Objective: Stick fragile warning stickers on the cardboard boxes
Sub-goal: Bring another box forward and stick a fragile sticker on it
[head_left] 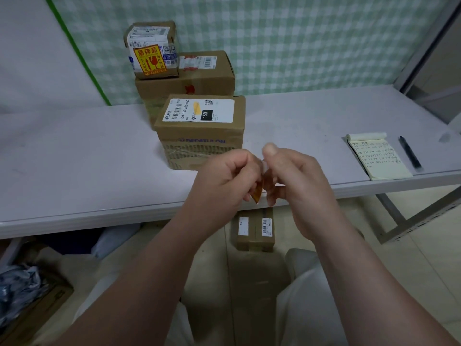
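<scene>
Both hands meet over the table's front edge, pinching an orange fragile sticker (259, 189) between them. My left hand (224, 178) grips its left side and my right hand (291, 173) its right side, thumb raised. Most of the sticker is hidden by fingers. Just behind them stands a cardboard box (199, 151) with a white shipping label on top. Farther back sits a larger cardboard box (212, 83), and on top of it a small box (152, 48) bearing an orange fragile sticker (149, 61) on its front.
A yellow notepad (376, 158) and a black pen (410, 153) lie at the table's right. On the floor under the white table (74, 171) rests another cardboard box (255, 231). At lower left sits an open carton (37, 310) with plastic bags. Metal shelf legs (409, 221) stand at right.
</scene>
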`<action>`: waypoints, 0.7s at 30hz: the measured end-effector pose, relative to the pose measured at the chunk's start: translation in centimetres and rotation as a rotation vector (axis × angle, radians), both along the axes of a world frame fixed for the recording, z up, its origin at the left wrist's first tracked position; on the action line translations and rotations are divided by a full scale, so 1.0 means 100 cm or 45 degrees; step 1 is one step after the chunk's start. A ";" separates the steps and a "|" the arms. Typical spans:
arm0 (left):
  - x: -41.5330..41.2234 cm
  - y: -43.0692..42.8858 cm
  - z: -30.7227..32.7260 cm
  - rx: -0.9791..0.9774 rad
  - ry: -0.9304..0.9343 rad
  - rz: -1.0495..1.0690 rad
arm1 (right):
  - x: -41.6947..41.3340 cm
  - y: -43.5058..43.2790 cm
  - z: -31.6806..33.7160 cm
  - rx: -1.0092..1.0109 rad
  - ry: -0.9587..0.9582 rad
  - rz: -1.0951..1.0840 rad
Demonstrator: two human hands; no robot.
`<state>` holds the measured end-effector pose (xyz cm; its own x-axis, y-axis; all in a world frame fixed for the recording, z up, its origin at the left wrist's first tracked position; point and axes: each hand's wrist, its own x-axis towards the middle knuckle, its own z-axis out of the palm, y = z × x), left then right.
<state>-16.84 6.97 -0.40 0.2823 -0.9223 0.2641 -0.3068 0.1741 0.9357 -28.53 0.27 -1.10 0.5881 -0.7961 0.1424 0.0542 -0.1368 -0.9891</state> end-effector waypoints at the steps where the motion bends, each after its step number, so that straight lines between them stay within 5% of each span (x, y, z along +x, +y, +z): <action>1: 0.000 0.000 0.000 -0.016 -0.026 0.012 | 0.001 0.002 0.000 -0.107 0.031 -0.055; 4: -0.002 -0.001 0.001 -0.024 0.036 0.013 | 0.004 0.006 -0.001 -0.154 -0.012 -0.128; 10: -0.008 -0.003 -0.002 -0.019 0.407 -0.002 | 0.006 0.015 0.002 0.201 -0.338 -0.042; 21: -0.014 -0.007 -0.005 -0.075 0.852 -0.061 | 0.007 0.018 0.010 0.530 -0.578 0.016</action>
<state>-18.25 6.25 -0.90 0.3618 -0.9272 0.0970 0.3453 0.2300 0.9099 -27.79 2.05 -0.11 0.5512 -0.8323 0.0595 0.4818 0.2592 -0.8371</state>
